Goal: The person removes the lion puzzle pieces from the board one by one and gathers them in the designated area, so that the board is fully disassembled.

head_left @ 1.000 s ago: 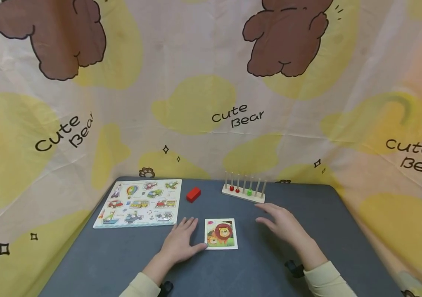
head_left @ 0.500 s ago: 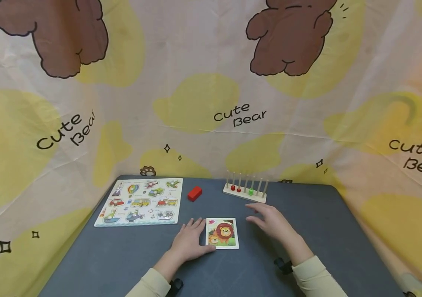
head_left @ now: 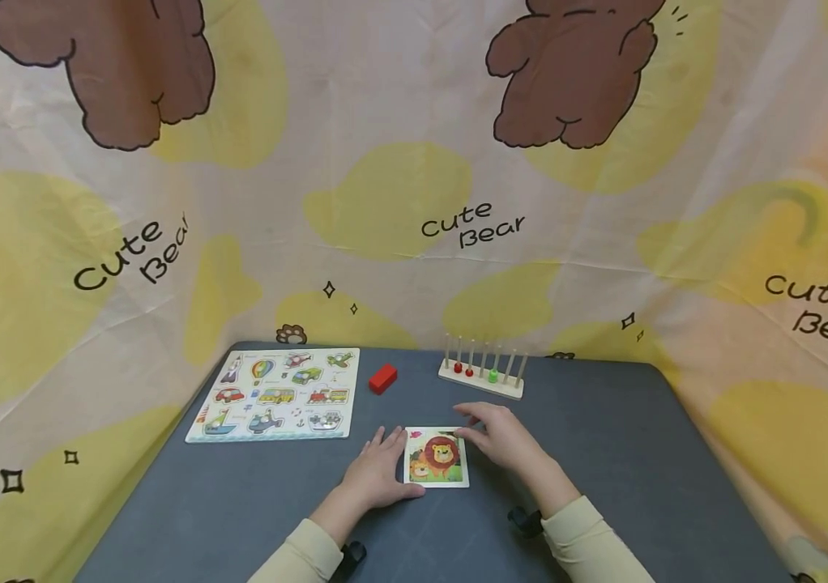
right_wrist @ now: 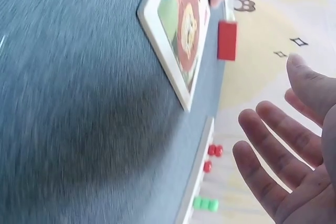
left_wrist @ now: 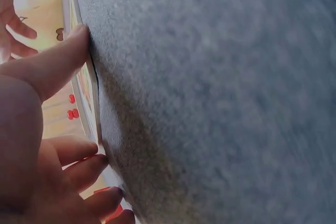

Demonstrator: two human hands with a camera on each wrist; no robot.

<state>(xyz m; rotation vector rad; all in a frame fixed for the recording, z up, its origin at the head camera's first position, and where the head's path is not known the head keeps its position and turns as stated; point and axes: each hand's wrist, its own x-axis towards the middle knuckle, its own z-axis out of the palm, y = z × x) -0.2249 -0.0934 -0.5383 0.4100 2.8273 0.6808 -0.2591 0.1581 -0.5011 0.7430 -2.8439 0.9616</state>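
A small square picture board [head_left: 437,458] with a white rim and a printed lion and cub lies flat on the table. My left hand [head_left: 376,470] rests at its left side, the thumb touching the near edge and the index finger by the left edge. In the left wrist view, the spread fingers [left_wrist: 79,148] and thumb [left_wrist: 68,56] meet the rim of the board. My right hand [head_left: 505,437] hovers by the board's far right corner. The right wrist view shows its fingers [right_wrist: 278,150] apart, with nothing between them and a gap to the board [right_wrist: 173,56].
A vehicle picture board [head_left: 275,395] lies at the far left of the dark grey table [head_left: 202,510]. A red block [head_left: 382,379] stands beside it. Behind the right hand is a wooden peg rack [head_left: 481,379] with red and green beads. A patterned cloth [head_left: 385,202] hangs behind.
My right hand has moved left, from beside the peg rack to the lion board's far right corner. The left hand has shifted right, closer against the board. The view has shifted slightly.
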